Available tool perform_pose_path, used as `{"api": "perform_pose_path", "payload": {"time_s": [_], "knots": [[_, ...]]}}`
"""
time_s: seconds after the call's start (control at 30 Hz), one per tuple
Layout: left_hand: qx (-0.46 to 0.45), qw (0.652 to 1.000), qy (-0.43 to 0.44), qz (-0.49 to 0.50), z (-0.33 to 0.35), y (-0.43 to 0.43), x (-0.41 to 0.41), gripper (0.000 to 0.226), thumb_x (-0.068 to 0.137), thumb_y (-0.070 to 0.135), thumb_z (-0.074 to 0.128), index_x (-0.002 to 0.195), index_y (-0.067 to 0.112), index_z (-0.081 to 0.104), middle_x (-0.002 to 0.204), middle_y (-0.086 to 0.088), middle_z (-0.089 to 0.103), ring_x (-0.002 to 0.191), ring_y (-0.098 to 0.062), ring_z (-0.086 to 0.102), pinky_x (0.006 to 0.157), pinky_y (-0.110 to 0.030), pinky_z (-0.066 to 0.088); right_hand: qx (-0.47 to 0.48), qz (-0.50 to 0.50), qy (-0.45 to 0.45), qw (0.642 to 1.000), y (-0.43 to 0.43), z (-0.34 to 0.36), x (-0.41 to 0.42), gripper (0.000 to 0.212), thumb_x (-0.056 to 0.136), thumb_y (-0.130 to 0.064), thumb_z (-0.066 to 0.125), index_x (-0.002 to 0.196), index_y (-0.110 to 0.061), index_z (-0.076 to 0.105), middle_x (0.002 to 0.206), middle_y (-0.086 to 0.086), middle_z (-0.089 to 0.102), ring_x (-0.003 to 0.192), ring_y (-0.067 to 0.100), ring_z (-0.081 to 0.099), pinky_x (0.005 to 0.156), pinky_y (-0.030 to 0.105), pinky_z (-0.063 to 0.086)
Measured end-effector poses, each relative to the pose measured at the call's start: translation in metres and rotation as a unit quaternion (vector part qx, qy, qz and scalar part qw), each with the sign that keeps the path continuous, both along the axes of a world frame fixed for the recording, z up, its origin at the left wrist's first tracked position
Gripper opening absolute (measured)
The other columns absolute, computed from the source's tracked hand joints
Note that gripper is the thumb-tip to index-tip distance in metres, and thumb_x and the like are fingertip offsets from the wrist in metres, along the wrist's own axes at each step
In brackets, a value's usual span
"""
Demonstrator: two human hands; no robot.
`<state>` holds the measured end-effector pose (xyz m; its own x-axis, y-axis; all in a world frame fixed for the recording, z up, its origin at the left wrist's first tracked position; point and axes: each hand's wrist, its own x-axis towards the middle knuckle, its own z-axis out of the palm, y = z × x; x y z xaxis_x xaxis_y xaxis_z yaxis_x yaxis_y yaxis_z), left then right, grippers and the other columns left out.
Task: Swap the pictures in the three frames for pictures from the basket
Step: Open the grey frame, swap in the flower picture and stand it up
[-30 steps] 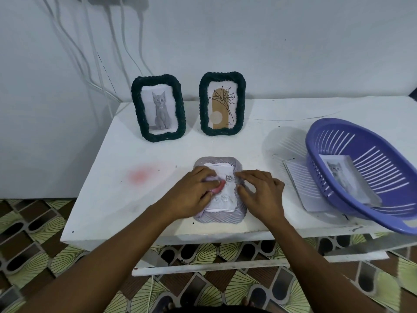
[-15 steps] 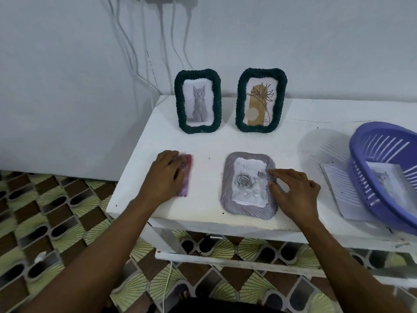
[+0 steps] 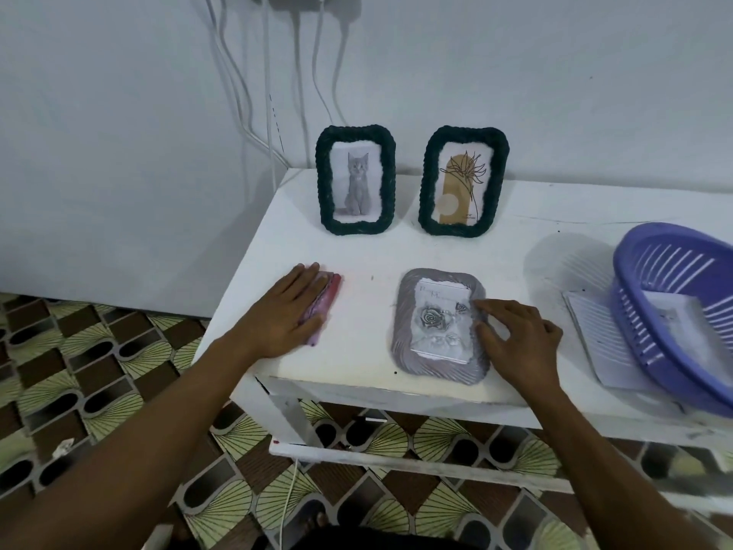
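Note:
A grey frame (image 3: pixel 403 343) lies flat near the table's front edge with a rose picture (image 3: pixel 436 323) showing in it. My right hand (image 3: pixel 519 335) rests its fingertips on the frame's right edge and the picture's side. To the left, my left hand (image 3: pixel 289 311) lies flat with straight fingers on a pink backing piece (image 3: pixel 332 290) on the table (image 3: pixel 365 252). Two dark green frames stand upright at the back: one with a grey cat (image 3: pixel 323 180), one with a plant drawing (image 3: pixel 428 180). A purple basket (image 3: pixel 674 248) at the right holds a picture (image 3: pixel 674 315).
A lined white sheet (image 3: pixel 595 335) lies partly under the basket. Cables hang down the wall behind the frames. The table's left edge is just beside my left hand, with patterned floor tiles below.
My left hand took the pink piece off the grey frame and laid it on the table to the left, uncovering the rose picture. My right hand stayed at the frame's right side.

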<state>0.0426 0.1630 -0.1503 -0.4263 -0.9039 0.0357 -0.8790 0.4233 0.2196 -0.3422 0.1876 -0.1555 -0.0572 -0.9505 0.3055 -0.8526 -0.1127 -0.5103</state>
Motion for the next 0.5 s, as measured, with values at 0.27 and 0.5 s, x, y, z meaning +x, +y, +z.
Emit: {"api": "perform_pose_path", "payload": {"time_s": [0.27, 0.5], "knots": [[0.009, 0.982, 0.19, 0.02, 0.003, -0.002, -0.046, 0.057, 0.093, 0.036, 0.03, 0.144, 0.014, 0.042, 0.153, -0.004, 0.035, 0.145, -0.018, 0.024, 0.12, -0.033, 0.018, -0.003, 0.0, -0.003, 1.0, 0.0, 0.0, 0.001, 0.035, 0.083, -0.044, 0.051, 0.115, -0.04, 0.065, 0.121, -0.013, 0.064, 0.117, 0.013, 0.05, 0.094, 0.039, 0.024], [0.0, 0.991, 0.105, -0.077, 0.007, -0.028, -0.135, 0.053, 0.095, 0.039, 0.029, 0.14, 0.021, 0.049, 0.152, -0.013, 0.036, 0.144, -0.03, 0.024, 0.116, -0.045, 0.027, -0.006, 0.0, 0.002, 1.0, 0.0, 0.002, 0.002, 0.034, 0.083, -0.042, 0.053, 0.115, -0.04, 0.065, 0.119, -0.014, 0.064, 0.115, 0.011, 0.051, 0.088, 0.033, 0.023]]}}
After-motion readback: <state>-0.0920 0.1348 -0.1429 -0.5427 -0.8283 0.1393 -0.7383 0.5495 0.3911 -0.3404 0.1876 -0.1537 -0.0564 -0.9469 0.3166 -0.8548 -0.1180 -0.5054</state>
